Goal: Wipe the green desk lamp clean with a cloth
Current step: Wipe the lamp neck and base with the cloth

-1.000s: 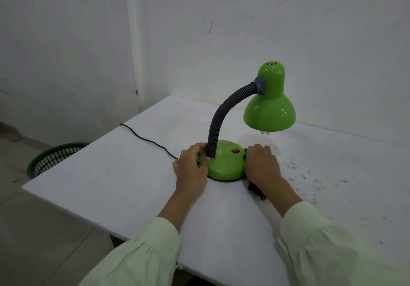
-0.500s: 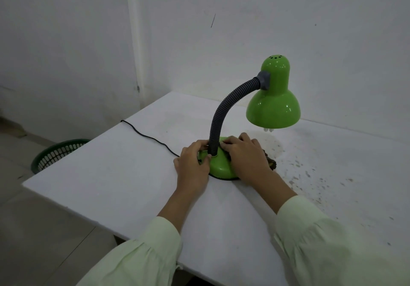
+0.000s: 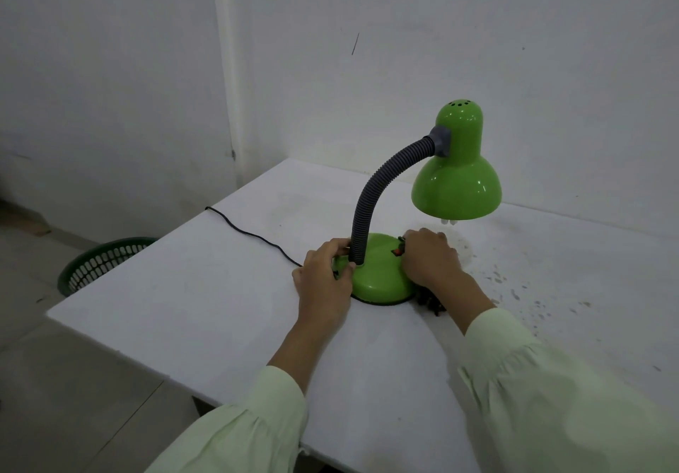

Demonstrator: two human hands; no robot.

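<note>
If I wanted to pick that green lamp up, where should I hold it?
Probably low on the grey ribbed neck, just above the round green base, coming from the near-left side, where the left hand is. The neck stands nearly upright and slim there. The shade overhangs to the right, so steady the base too.

The room is dim and greyish, with soft, even light and no hard shadows. Small bright glints sit on the glossy shade of the lamp (image 3: 456, 189), and a faint shadow lies on the table (image 3: 220, 289) beneath it. The sleeves (image 3: 551, 399) nearest the camera look smeared and soft. The wall (image 3: 110, 68) corner line leans, bent by the wide lens.
</note>
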